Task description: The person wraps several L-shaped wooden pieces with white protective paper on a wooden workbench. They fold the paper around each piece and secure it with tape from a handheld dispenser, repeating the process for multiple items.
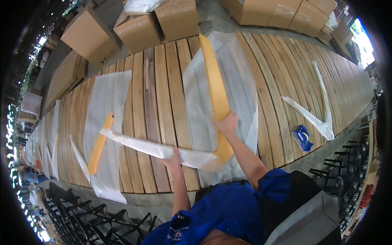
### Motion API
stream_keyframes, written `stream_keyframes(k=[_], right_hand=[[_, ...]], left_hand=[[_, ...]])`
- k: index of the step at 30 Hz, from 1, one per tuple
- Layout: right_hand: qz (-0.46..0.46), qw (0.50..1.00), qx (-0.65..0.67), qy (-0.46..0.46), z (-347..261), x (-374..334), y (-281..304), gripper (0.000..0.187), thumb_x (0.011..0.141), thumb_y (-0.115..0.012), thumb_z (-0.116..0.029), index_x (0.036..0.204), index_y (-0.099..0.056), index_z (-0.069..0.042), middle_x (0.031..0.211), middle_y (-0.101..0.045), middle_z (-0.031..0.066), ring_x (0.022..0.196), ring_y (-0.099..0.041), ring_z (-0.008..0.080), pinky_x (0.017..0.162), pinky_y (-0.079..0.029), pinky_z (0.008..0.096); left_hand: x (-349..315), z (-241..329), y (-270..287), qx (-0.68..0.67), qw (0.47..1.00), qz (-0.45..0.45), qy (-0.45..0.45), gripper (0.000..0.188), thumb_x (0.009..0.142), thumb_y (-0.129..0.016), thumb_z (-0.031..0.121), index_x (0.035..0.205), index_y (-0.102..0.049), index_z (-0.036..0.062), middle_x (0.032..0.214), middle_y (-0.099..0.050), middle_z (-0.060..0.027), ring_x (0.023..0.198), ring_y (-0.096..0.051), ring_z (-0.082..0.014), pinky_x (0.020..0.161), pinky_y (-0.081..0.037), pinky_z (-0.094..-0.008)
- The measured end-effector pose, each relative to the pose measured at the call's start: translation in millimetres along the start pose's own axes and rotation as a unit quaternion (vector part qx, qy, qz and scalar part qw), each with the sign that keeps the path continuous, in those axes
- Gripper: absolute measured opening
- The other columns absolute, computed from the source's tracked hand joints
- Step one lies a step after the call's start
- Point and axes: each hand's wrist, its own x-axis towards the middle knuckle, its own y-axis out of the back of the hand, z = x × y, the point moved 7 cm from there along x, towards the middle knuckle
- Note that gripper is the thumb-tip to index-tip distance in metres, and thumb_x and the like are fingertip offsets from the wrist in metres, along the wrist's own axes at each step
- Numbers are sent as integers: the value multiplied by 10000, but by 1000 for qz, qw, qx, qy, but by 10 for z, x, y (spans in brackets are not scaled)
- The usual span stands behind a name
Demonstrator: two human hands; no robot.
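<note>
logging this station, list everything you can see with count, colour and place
Held angled piece: 1, yellow, partly white-wrapped, centre
Second angled piece: 1, yellow and white, left
Wrapped angled piece: 1, white, right
Tape dispenser: 1, blue, right
Sheets: at least three, white, centre and left
Slatted table: 1, brown, centre
Cardboard boxes: at least six, brown, beyond the table
Bundle: 1, white, atop a box
Frames: several, black, lower left and right
Shirt: 1, blue, bottom
Left hand: 1, bare, fingers on the wrapped leg
Right hand: 1, bare, fingers on the unwrapped leg
</note>
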Motion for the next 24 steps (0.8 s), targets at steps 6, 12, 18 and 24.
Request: stream_keyframes(k=[6, 12, 18, 24], right_hand=[[-73, 993, -14, -92, 56, 621, 7, 930, 575, -876, -346, 1323, -452, 12, 1297, -444, 188, 1284, -408, 365, 1011, -454, 487], [-86, 990, -32, -104, 201, 854, -438, 889, 596, -875, -344, 1301, -462, 5, 1321, -461, 202, 1300, -412, 399, 1044, -443, 502], [-26, 995, -56, -77, -2, 1171, -501, 887, 664, -850, -377, 1389, -467, -37, 1339, -486, 162, 1301, -436, 358, 1055, -417, 489], [-17, 990, -115, 75, 498, 357, 47, 876, 702, -831, -436, 1432, -471, -113, 1409, -461, 143, 1333, -418, 351, 1100, -356, 489]], left_hand=[[440, -570, -581, 35, 997, -60, 45, 903, 844, -804, 59, 1529, -223, -36, 1473, -443, -202, 1308, -502, -306, 1108, -429, -418], [892, -987, -774, 54, 990, -109, 77, 837, 840, -812, 117, 1500, -327, -59, 1476, -437, -207, 1295, -498, -295, 1102, -415, -396], [1124, -1176, -729, 295, 947, -119, 43, 908, 812, -830, 294, 1526, -352, 0, 1482, -361, -262, 1292, -479, -369, 1094, -408, -437], [539, -1743, -256, 332, 909, -241, 72, 872, 767, -834, 443, 1431, -470, 11, 1340, -476, -249, 1268, -449, -418, 1084, -382, -460]])
